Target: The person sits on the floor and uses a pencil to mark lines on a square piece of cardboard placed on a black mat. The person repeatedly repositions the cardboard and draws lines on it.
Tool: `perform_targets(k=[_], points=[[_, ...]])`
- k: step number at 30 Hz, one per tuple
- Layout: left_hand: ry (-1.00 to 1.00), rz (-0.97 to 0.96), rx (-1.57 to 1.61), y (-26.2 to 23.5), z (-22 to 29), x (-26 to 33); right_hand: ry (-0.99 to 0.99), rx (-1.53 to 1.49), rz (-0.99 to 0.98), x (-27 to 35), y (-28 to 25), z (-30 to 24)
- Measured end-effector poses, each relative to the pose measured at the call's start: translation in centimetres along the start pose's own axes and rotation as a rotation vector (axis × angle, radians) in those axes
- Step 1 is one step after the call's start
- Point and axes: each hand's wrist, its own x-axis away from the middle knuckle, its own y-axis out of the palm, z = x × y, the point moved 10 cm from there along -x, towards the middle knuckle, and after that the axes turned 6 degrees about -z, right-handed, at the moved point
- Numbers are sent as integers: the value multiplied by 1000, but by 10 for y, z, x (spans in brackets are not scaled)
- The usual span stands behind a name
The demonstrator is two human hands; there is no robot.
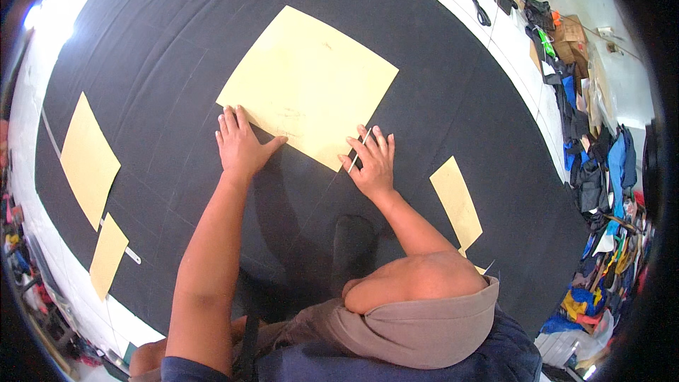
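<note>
A large pale yellow sheet of paper or card (pixel 308 71), roughly four-sided, lies flat on a wide spread of black cloth (pixel 163 198). At the sheet's near left corner, my left hand (pixel 240 147) rests with fingers spread, its fingertips and thumb on the sheet's edge. My right hand (pixel 375 168) is by the near right corner, holding a thin white pencil-like stick (pixel 353 163) between its fingers. Some fingertips touch or nearly touch the sheet's right edge. Faint dark marks show on the sheet.
Smaller yellow pieces lie on the cloth: a left one (pixel 90 159), a lower left one (pixel 109 256) and a narrow right one (pixel 456 201). A ruler-like white strip (pixel 134 255) passes under the left pieces. Black-handled scissors (pixel 482 15) lie on white tiles beside cloth heaps (pixel 594 184).
</note>
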Motion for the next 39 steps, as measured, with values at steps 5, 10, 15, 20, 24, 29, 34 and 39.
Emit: perform_targets(k=[5, 10, 15, 20, 24, 29, 34, 39], points=[[-20, -11, 0, 1, -3, 1, 9, -9, -24, -1, -3, -1], [23, 22, 26, 3, 3, 1, -5, -19, 5, 0, -3, 3], [7, -10, 19, 1, 1, 2, -8, -13, 3, -2, -3, 2], [36, 5, 28, 4, 5, -2, 12, 21, -6, 2, 0, 8], [30, 8, 54, 0, -2, 0, 18, 13, -25, 1, 6, 4], [20, 8, 100, 0, -3, 2, 10, 28, -26, 2, 5, 2], [27, 16, 120, 4, -2, 2, -14, 39, -21, 5, 4, 5], [-2, -35, 62, 2, 2, -1, 4, 47, -28, 6, 4, 6]])
